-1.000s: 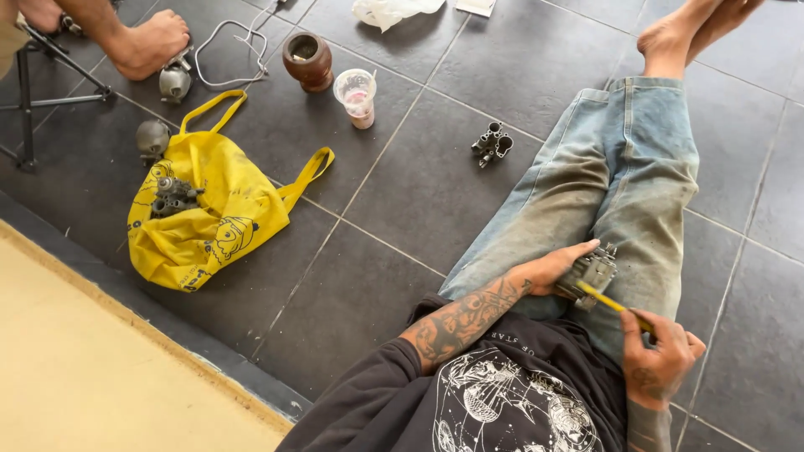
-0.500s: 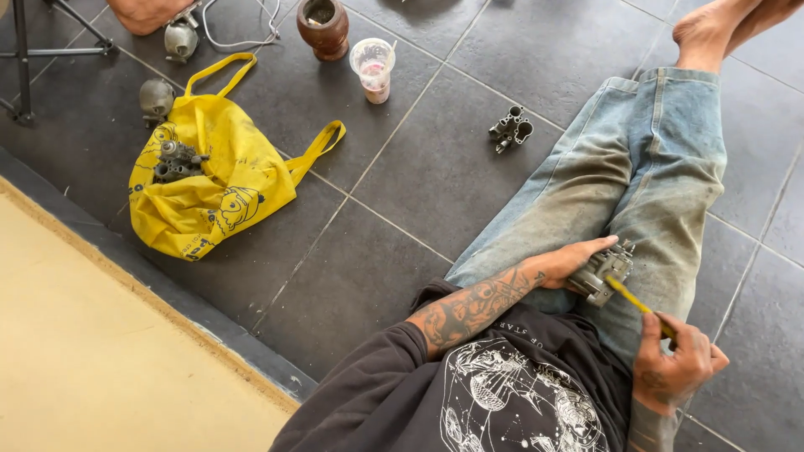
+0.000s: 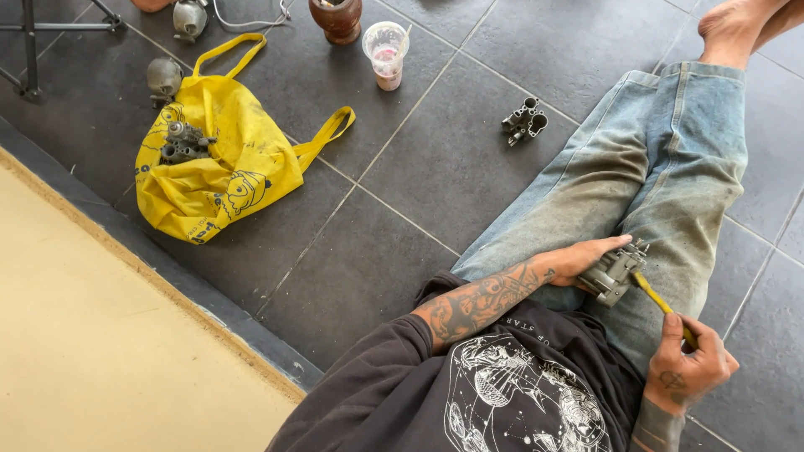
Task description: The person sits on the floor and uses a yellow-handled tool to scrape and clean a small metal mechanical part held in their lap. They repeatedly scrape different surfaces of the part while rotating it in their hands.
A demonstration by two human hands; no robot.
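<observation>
Carburetor (image 3: 615,272), a grey metal block, rested on the person's lap at about four o'clock in the view, against faded jeans (image 3: 662,176). The left hand (image 3: 586,259) was closed around its near end, fingers stretched along the top. The right hand (image 3: 691,364) was clamped on a yellow-handled screwdriver (image 3: 657,300), well apart from the left, with the tool bridging the gap between them.

Among the containers, a yellow bag (image 3: 226,163) lay flat on the dark tiles (image 3: 435,167) at ten o'clock, its handles spread toward twelve and two; a second grey carburetor part (image 3: 182,142) sat on top of it rather than inside. A clear plastic cup (image 3: 386,54) at twelve o'clock held a little pinkish liquid at the bottom. Just beside it, toward eleven, stood a brown pot (image 3: 337,17); what it held could not be made out.

The carburetor's long axis ran from seven toward one o'clock, its far end pointing at the knee. The screwdriver's shaft ran from five toward eleven, its tip meeting the carburetor's right side. A small twin-bore metal piece (image 3: 524,121) lay alone on the tiles at one o'clock.
</observation>
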